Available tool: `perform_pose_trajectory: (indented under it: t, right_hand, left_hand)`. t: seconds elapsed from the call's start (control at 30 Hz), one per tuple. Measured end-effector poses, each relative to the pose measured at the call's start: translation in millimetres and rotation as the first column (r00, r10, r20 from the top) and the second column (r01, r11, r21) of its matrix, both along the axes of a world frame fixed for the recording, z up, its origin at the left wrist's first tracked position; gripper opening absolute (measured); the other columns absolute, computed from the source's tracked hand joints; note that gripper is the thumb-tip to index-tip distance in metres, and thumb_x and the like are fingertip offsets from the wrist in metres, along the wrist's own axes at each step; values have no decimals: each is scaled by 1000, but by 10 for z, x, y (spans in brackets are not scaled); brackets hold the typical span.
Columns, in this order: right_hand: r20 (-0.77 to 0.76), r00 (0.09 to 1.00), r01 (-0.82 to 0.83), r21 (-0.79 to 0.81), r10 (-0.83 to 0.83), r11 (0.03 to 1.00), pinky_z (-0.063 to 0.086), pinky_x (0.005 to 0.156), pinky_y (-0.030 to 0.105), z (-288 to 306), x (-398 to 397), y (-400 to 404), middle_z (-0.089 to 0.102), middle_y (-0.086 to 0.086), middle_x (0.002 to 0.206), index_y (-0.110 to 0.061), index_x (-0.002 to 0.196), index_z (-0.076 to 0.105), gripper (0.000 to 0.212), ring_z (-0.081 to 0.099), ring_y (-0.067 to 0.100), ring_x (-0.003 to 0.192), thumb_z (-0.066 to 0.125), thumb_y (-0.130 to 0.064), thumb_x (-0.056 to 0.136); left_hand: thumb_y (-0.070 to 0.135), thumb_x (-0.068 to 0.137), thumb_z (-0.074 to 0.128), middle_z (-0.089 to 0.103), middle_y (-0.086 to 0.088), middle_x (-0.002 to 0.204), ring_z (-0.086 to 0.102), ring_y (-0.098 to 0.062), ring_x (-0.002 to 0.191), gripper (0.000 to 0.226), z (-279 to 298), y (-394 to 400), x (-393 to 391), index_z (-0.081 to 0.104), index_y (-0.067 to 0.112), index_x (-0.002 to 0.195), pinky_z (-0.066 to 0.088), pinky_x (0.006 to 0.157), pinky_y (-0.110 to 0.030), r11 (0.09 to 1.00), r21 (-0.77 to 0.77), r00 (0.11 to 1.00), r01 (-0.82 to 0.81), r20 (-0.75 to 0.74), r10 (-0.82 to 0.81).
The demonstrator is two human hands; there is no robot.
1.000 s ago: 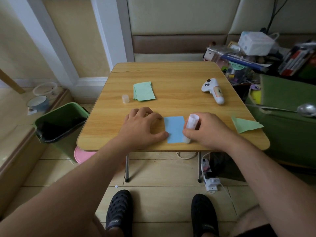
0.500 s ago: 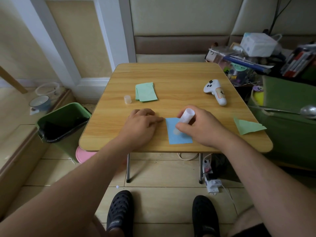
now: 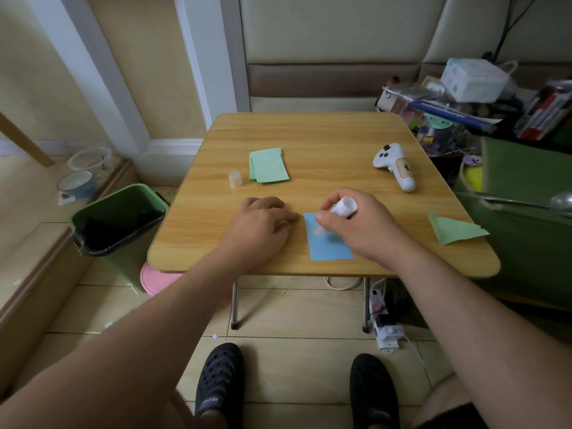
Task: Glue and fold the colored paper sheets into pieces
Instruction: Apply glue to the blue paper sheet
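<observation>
Right hand grips the white glue stick, fingers wrapped round the barrel, tip tilted down and toward the person's left onto the blue sheet. Tip end is blurred, so actual contact can't be confirmed, though it looks to be on the upper part of the sheet. The blue sheet lies flat at the near edge of the table, long axis running away from the person, right hand covering its far right corner. Left hand rests on the table just beside the sheet's left edge, fingers loosely curled, fingertips pointing at the sheet's far left corner; holding nothing, and I can't tell if it touches the paper. So gluing is the right hand's job and the left is nearest for pinning or folding. My read: the next stroke runs along the long axis toward the near edge. Green sheet stack and glue cap sit farther back left, folded green piece far right, all well apart.
</observation>
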State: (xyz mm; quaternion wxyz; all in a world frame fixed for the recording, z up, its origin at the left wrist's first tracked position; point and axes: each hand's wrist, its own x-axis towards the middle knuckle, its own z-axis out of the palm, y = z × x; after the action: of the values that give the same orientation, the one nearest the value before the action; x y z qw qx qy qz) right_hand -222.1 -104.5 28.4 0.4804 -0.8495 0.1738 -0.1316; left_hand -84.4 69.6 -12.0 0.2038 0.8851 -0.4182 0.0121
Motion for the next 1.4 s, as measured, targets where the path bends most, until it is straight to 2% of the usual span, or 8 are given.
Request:
perform_pose_trajectory:
  t: [0.1, 0.27, 0.43, 0.6, 0.83, 1.03, 1.2, 1.4]
  right_hand:
    - [-65, 997, 33, -186, -46, 982, 47, 53, 28, -32, 14, 38, 69, -5, 80, -30, 93, 68, 24, 59, 11, 63, 78, -51, 87]
    - [-97, 995, -36, -300, 7, 953, 45, 58, 21, -25, 44, 108, 68, -12, 85, -31, 95, 69, 21, 62, 7, 79, 79, -47, 86]
    - [-139, 985, -135, -212, 107, 968, 50, 69, 26, 24, 19, 93, 71, -11, 83, -29, 86, 72, 10, 64, 5, 81, 81, -34, 85]
    - [-217, 961, -202, -142, 169, 969, 55, 76, 36, 51, -7, 80, 74, -6, 85, -26, 84, 74, 11, 68, 14, 87, 80, -35, 85]
    - [-79, 997, 2, -97, -10, 995, 41, 55, 21, -12, 74, 45, 67, -11, 71, -24, 84, 73, 16, 54, -1, 57, 81, -38, 85]
    - [-128, 991, -61, -136, 43, 989, 46, 59, 20, -19, 13, 39, 70, -9, 78, -25, 83, 72, 11, 59, 1, 66, 81, -32, 84]
    - [-199, 966, -189, -96, 167, 977, 55, 71, 38, 10, -63, 45, 74, -5, 82, -25, 81, 73, 9, 68, 19, 82, 81, -30, 82]
    - [-58, 998, -18, -87, 13, 996, 47, 58, 24, 3, 41, 35, 72, -10, 76, -22, 81, 74, 15, 60, 3, 65, 85, -32, 81]
  left_hand:
    - [38, 100, 58, 60, 4, 139, 46, -26, 126, 31, -7, -7, 2, 73, 37, 127, 31, 110, -30, 1000, -14, 1000, -1, 16, 1]
    - [35, 101, 57, 60, 4, 138, 47, -27, 127, 31, -11, -10, 6, 72, 38, 128, 31, 111, -32, 1000, -14, 1000, 6, 20, -6]
    - [30, 100, 60, 62, 2, 136, 49, -26, 124, 29, -14, -3, 1, 74, 36, 125, 28, 110, -29, 999, -38, 999, 14, 37, -13]
    - [31, 99, 60, 62, 2, 135, 50, -28, 122, 28, -29, 0, 8, 74, 34, 124, 31, 110, -33, 999, -37, 998, 25, 57, -23]
    - [34, 100, 57, 61, 4, 136, 49, -28, 125, 30, -48, -8, 27, 72, 37, 126, 33, 110, -35, 1000, -11, 998, 21, 61, -21]
    - [35, 101, 57, 60, 4, 137, 48, -27, 125, 30, -40, -8, 23, 71, 37, 127, 32, 111, -35, 1000, -12, 998, 19, 55, -18]
    - [38, 98, 54, 61, 3, 133, 51, -29, 121, 32, -70, -10, 38, 72, 36, 124, 35, 110, -38, 1000, -14, 999, 16, 50, -15]
    - [39, 96, 48, 62, 3, 133, 53, -30, 120, 37, -102, -4, 61, 72, 37, 124, 38, 109, -42, 1000, 6, 998, 17, 57, -17]
